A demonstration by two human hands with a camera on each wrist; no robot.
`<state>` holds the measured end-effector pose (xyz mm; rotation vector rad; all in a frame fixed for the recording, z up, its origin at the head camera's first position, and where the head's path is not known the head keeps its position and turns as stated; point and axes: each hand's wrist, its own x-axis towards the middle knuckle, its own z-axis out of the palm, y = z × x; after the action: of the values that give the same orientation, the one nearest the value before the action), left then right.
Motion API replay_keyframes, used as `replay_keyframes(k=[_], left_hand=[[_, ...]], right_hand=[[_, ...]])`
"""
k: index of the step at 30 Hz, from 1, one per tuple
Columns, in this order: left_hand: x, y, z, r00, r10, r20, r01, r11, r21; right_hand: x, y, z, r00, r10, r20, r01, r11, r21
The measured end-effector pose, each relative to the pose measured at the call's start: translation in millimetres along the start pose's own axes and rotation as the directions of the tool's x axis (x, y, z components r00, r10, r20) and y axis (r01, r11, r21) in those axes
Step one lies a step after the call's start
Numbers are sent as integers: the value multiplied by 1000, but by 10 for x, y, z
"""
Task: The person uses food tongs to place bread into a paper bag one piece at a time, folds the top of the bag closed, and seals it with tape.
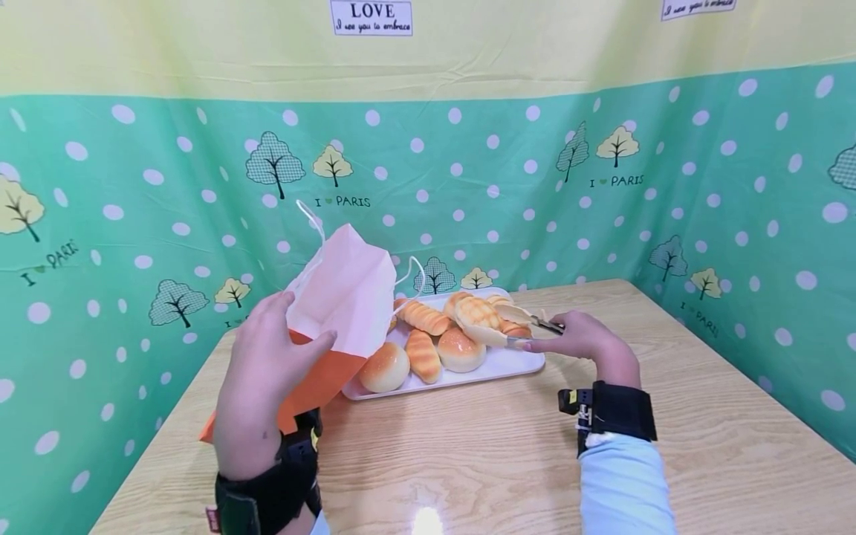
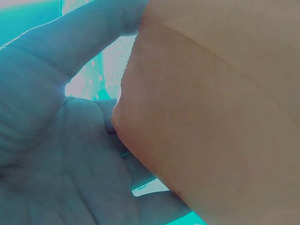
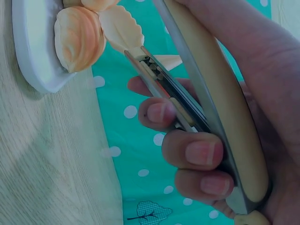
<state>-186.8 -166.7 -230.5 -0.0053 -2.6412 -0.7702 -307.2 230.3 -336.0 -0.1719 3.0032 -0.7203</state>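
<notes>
My left hand (image 1: 261, 371) holds an orange paper bag (image 1: 328, 380) by its rim, thumb on the near side. The bag tilts with its pale mouth toward the bread, and its white string handles stick up. In the left wrist view the bag's wall (image 2: 206, 112) runs between thumb and fingers. My right hand (image 1: 588, 343) grips bread tongs (image 3: 215, 98), fingers curled round the handles. Their cream scalloped ends (image 1: 487, 336) lie either side of a crosshatched bun (image 1: 478, 312) over the tray.
A white tray (image 1: 528, 362) holds several breads, among them a round bun (image 1: 385, 368), a glossy bun (image 1: 461, 352) and a ridged roll (image 1: 423, 357). It stands toward the back of the wooden table (image 1: 495, 446). A green dotted cloth (image 1: 468, 193) hangs behind and at both sides.
</notes>
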Motion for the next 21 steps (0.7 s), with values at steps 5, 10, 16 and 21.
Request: replay_keyframes(k=[5, 10, 16, 21], left_hand=[[-2, 4, -7, 1000, -6, 6, 6, 1000, 3], [-1, 4, -14, 1000, 0, 4, 0, 1000, 2], [-4, 4, -27, 1000, 12, -6, -12, 1000, 8], [3, 7, -31, 1000, 15, -23, -15, 1000, 11]], right_hand=[[-18, -13, -13, 1000, 16, -2, -16, 1000, 19], [-22, -27, -44, 1000, 0, -11, 0, 1000, 9], [-33, -59, -57, 997, -26, -70, 29, 999, 39], [-32, -91, -75, 989, -51, -138, 59, 997, 54]])
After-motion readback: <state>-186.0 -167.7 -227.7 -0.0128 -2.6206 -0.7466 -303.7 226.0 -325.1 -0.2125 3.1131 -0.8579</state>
